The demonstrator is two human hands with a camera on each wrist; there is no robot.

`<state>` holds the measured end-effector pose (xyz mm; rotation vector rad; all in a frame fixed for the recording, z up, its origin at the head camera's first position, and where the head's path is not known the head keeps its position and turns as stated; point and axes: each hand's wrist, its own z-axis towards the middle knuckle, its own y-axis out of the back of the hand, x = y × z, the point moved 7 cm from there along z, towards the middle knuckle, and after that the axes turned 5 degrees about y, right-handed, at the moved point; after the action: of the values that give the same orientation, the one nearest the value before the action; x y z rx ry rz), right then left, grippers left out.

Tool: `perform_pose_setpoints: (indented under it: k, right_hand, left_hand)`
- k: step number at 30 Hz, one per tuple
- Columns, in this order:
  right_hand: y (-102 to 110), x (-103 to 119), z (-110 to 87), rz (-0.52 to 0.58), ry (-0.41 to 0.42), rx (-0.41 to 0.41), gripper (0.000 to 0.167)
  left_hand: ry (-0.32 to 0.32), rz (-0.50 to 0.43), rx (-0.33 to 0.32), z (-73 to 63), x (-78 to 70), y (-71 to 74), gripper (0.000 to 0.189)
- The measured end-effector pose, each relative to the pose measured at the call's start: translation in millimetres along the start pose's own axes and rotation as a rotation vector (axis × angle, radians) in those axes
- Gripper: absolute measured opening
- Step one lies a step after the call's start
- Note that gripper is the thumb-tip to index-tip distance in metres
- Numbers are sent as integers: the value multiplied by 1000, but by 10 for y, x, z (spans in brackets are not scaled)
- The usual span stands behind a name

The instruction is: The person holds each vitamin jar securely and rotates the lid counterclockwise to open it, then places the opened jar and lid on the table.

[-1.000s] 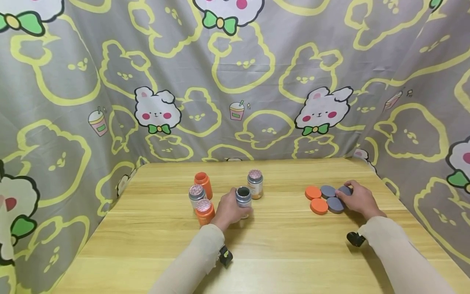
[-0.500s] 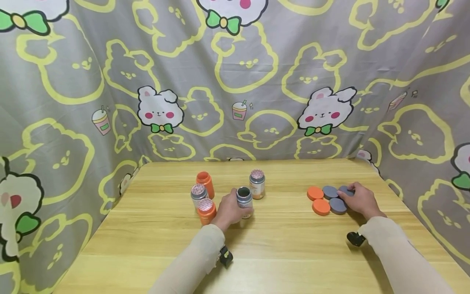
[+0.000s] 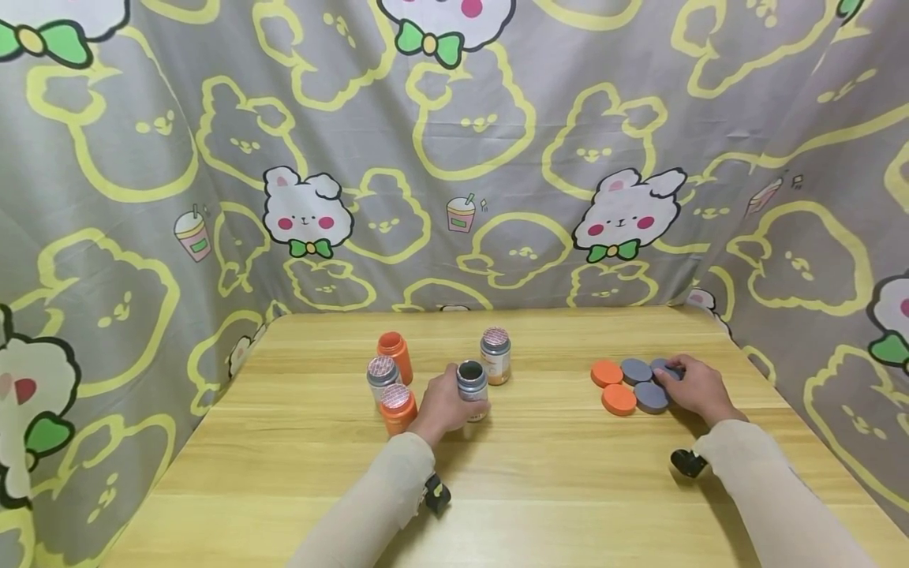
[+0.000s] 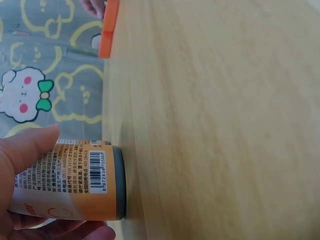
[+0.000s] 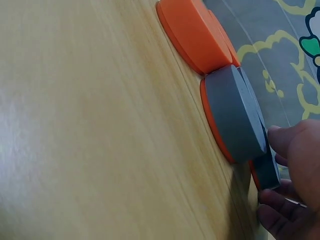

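In the head view my left hand point(image 3: 442, 404) grips an uncapped grey bottle point(image 3: 473, 388) that stands upright, its dark mouth facing up. Its orange and white label with a barcode point(image 4: 98, 172) shows in the left wrist view, thumb on one side and fingers on the other. On the right, my right hand point(image 3: 699, 386) pinches a grey lid point(image 3: 664, 368) at the end of a cluster of lids. That same lid point(image 5: 267, 171) is partly hidden behind another grey lid point(image 5: 232, 112) in the right wrist view, with thumb and fingertips at its edges.
Two orange lids point(image 3: 619, 399) and two more grey lids point(image 3: 651, 397) lie close together. Left of my left hand stand an open orange bottle point(image 3: 398, 363), a foil-sealed grey bottle point(image 3: 382, 375) and a foil-sealed orange bottle point(image 3: 397, 409). Behind it is another sealed grey bottle point(image 3: 495, 359). A patterned curtain surrounds the table point(image 3: 554, 473).
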<state>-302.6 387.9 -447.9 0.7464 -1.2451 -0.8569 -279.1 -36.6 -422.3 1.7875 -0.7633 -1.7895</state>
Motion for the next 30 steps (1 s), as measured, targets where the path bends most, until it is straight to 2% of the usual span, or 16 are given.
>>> perform_pose_setpoints:
  k: [15, 21, 26, 30]
  right_hand:
    - [3, -31, -24, 8, -4, 7, 52]
    - [70, -18, -77, 55, -17, 0, 58]
    - [274, 140, -132, 89, 17, -63, 59]
    - [451, 388, -226, 66, 80, -150, 48]
  left_hand:
    - [5, -8, 2, 12, -16, -16, 69]
    - [7, -10, -11, 15, -44, 12, 90]
    - [-6, 9, -32, -49, -154, 108, 101]
    - [-50, 49, -48, -185, -283, 238, 97]
